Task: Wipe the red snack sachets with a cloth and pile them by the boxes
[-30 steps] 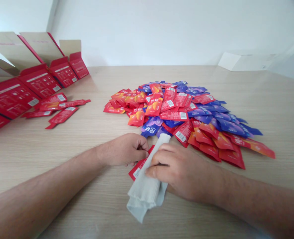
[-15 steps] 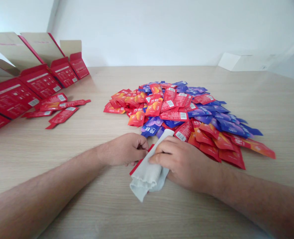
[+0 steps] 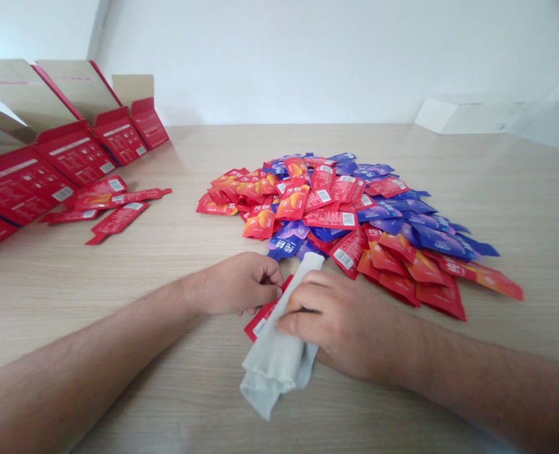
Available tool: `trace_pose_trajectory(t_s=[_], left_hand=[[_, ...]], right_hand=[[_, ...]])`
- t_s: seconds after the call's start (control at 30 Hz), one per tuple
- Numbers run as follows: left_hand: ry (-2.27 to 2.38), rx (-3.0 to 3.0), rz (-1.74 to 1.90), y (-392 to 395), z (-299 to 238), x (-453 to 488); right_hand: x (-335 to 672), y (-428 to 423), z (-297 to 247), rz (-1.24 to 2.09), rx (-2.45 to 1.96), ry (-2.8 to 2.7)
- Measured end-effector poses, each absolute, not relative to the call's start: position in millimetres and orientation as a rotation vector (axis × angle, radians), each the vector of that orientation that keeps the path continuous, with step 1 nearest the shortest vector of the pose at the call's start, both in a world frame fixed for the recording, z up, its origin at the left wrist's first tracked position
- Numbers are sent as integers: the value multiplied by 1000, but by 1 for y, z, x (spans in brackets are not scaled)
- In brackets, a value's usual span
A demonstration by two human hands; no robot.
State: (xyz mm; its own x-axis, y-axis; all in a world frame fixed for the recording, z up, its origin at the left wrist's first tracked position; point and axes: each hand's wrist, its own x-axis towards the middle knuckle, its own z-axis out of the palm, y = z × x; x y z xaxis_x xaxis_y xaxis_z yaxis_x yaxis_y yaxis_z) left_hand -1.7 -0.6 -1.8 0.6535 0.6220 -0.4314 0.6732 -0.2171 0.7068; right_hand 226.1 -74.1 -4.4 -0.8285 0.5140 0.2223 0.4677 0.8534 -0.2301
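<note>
My left hand (image 3: 241,284) is closed on the left edge of a red sachet (image 3: 263,317) lying near the front of the table. My right hand (image 3: 338,315) is closed round a folded white cloth (image 3: 279,340) with ribbed texture, pressed over the sachet and covering most of it. A barcode corner of the sachet shows left of the cloth. Just beyond my hands lies a heap of red sachets (image 3: 292,202) and purple-blue sachets (image 3: 435,238), overlapping one another. The fingertips of my left hand are partly hidden.
Several open red cartons (image 3: 74,154) stand in a row at the left with flaps up. A few loose red sachets (image 3: 121,221) lie before them. A white box-like object (image 3: 449,118) sits at the back right by the wall. Beneath everything is a wood-grain table (image 3: 189,397).
My right hand and the cloth have slid slightly toward me and left along the sachet, so more of its lower corner shows. My left hand has stayed in place.
</note>
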Motion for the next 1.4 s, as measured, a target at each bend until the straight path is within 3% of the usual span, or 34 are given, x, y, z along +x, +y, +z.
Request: trace_pose_trajectory(t_s=[1.4], left_hand=[[1036, 1874, -62, -2, 1, 0]], right_hand=[[227, -73, -5, 255, -714, -2749]])
